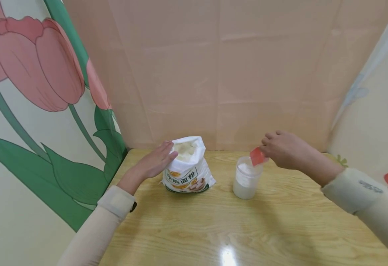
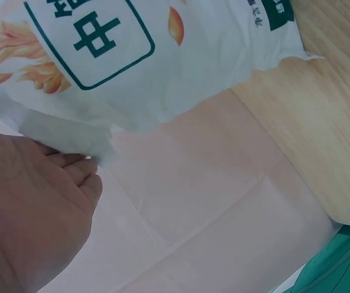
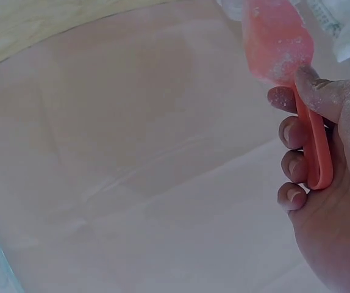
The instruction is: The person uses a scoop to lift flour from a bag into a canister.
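A white flour bag [image 1: 184, 173] with Chinese print stands with its top open and pale flour showing inside. My left hand [image 1: 155, 160] rests against the left side of its rim, fingers mostly straight; in the left wrist view the bag's edge partly covers the fingers [image 2: 80, 171]. To the right stands a clear jar [image 1: 246, 181] partly filled with white powder. My right hand [image 1: 285, 149] grips a red scoop [image 1: 257, 156] by its handle, with the scoop tilted at the jar's mouth. White powder clings to the scoop and the right thumb in the right wrist view.
Bag and jar stand apart on a wooden table [image 1: 194, 225]. A pinkish sheet [image 1: 247, 74] hangs behind the table's back edge. On the left is a wall [image 1: 24, 155] with painted tulips, and on the right a pale wall [image 1: 376, 133].
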Motion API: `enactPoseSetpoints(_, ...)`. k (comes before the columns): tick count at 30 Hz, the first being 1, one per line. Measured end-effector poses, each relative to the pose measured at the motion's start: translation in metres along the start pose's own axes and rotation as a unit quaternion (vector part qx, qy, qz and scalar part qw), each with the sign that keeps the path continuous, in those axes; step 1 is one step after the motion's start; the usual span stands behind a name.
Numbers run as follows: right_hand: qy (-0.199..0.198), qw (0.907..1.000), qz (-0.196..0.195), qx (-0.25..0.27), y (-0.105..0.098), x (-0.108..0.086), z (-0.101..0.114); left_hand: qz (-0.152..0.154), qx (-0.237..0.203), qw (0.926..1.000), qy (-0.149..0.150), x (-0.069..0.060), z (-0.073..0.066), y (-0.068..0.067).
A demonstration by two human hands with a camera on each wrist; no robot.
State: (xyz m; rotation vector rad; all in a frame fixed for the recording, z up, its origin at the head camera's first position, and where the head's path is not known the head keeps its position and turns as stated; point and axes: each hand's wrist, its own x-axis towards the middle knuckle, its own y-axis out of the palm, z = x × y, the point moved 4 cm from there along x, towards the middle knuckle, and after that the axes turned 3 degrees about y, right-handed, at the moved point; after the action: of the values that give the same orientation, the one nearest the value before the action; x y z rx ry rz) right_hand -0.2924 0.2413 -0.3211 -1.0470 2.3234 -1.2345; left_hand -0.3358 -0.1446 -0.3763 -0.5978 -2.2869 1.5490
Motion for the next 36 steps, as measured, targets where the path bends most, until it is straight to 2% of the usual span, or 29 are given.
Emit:
enactPoseSetpoints(7,0.010,0.9995,-0.006,0.030,-0.003,-0.002,-0.003,0.000,-0.001,1.0000,-0.002,0.000,-0.002,-0.001)
enactPoseSetpoints(11,0.030,0.9964,-0.007,0.079,-0.005,-0.004,-0.006,-0.002,-0.004,1.0000,-0.003,0.000,-0.002,-0.001)
enactPoseSetpoints(14,0.057,0.9882,-0.016,0.142,-0.003,-0.005,-0.011,-0.003,-0.003,1.0000,-0.002,0.000,-0.002,0.000)
enactPoseSetpoints(21,0.110,0.9599,-0.017,0.257,0.003,-0.002,-0.017,0.001,-0.001,1.0000,-0.006,-0.002,-0.001,0.000)
enactPoseSetpoints(27,0.110,0.9397,-0.045,0.321,-0.002,0.011,-0.014,0.003,0.000,0.9999,-0.010,-0.002,-0.004,-0.001)
enactPoseSetpoints(32,0.091,0.9368,-0.071,0.330,-0.011,0.029,-0.007,0.003,-0.002,0.9999,-0.009,-0.002,-0.004,-0.001)
enactPoseSetpoints(36,0.085,0.9366,-0.071,0.332,-0.014,0.046,0.002,0.002,0.000,1.0000,-0.007,-0.002,-0.003,0.000)
